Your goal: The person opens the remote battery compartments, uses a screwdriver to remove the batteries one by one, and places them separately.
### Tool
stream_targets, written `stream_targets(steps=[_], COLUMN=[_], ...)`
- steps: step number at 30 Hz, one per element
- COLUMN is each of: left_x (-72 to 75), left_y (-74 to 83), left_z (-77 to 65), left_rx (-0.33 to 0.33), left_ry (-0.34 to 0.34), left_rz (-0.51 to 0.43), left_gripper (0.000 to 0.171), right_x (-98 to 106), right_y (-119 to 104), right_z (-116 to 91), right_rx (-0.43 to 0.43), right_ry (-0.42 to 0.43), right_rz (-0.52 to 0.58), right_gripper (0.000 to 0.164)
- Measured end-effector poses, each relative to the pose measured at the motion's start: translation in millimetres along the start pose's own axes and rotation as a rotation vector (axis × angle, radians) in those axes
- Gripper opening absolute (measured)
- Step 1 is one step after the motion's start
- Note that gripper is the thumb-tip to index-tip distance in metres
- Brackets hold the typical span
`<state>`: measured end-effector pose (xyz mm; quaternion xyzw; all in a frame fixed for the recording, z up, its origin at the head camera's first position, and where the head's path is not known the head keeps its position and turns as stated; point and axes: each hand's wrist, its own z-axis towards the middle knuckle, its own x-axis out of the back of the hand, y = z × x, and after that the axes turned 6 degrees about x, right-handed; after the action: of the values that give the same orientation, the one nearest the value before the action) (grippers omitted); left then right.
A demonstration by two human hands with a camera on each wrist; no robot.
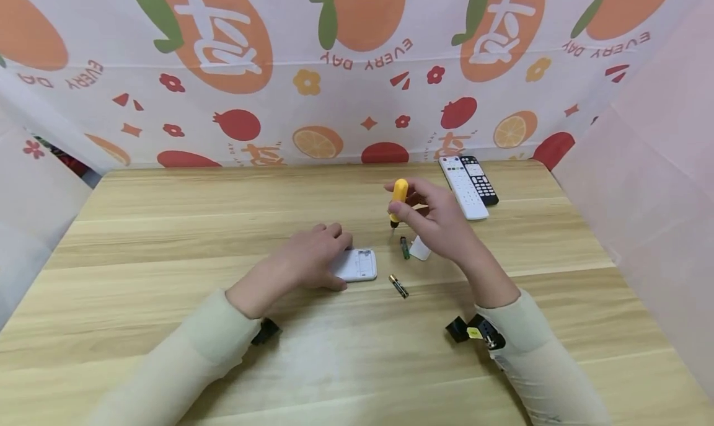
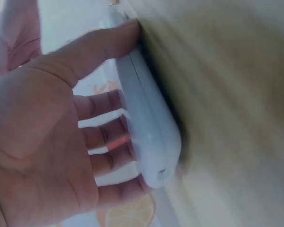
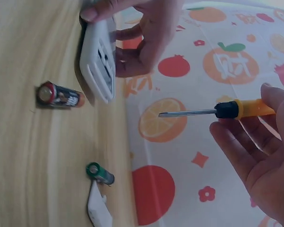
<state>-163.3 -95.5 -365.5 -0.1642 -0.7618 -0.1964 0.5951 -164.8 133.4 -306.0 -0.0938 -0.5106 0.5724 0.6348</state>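
Note:
My left hand grips a white remote control on the table, thumb along the near side and fingers along the far side. Its battery compartment faces up, uncovered, with no battery seen in it. In the right wrist view, a screwdriver with a yellow handle and bare metal shaft is held by my right hand. Its tip points down, above the table and apart from the remote. A green battery and a small white cover lie below that hand. Nearer me lies a black and gold battery.
A white remote and a black remote lie side by side at the table's back right. Behind the wooden table hangs a fruit-print cloth. Dark wrist devices are strapped at both sleeves.

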Motion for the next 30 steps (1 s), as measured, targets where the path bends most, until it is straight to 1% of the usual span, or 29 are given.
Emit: stream_targets(steps=[2, 5, 9, 13, 18, 24, 27, 30], left_x=[1.7, 6.0, 11.6, 15.9, 19.8, 23.5, 25.4, 26.4], left_y=[-3.7, -12.5, -31.1, -52.5, -75.3, -101.0, -111.1, -117.9], left_z=[1.1, 2.8, 5.3, 10.7, 21.0, 36.5, 43.0, 48.2], left_rx=[-0.033, -0.082, -0.107, -0.125, -0.126, -0.121, -0.115, -0.106], left_ry=[0.008, 0.062, 0.153, 0.209, 0.229, 0.262, 0.276, 0.272], left_rz=[0.019, 0.039, 0.076, 0.098, 0.110, 0.164, 0.175, 0.196], left_gripper=[0.068, 0.070, 0.074, 0.067, 0.057, 0.053, 0.052, 0.053], right_x=[4, 10, 16, 20, 23, 24, 24, 24], right_y=[0, 3, 8, 12, 13, 14, 15, 17], right_z=[-1, -2, -3, -2, -1, 0, 0, 1], right_rx=[-0.010, -0.021, -0.014, -0.003, -0.019, -0.039, -0.050, -0.069], right_ry=[0.023, 0.052, 0.072, 0.083, 0.082, 0.087, 0.096, 0.093], right_rz=[0.002, 0.039, 0.120, 0.163, 0.173, 0.167, 0.182, 0.215], right_gripper=[0.029, 0.029, 0.032, 0.033, 0.033, 0.036, 0.040, 0.043])
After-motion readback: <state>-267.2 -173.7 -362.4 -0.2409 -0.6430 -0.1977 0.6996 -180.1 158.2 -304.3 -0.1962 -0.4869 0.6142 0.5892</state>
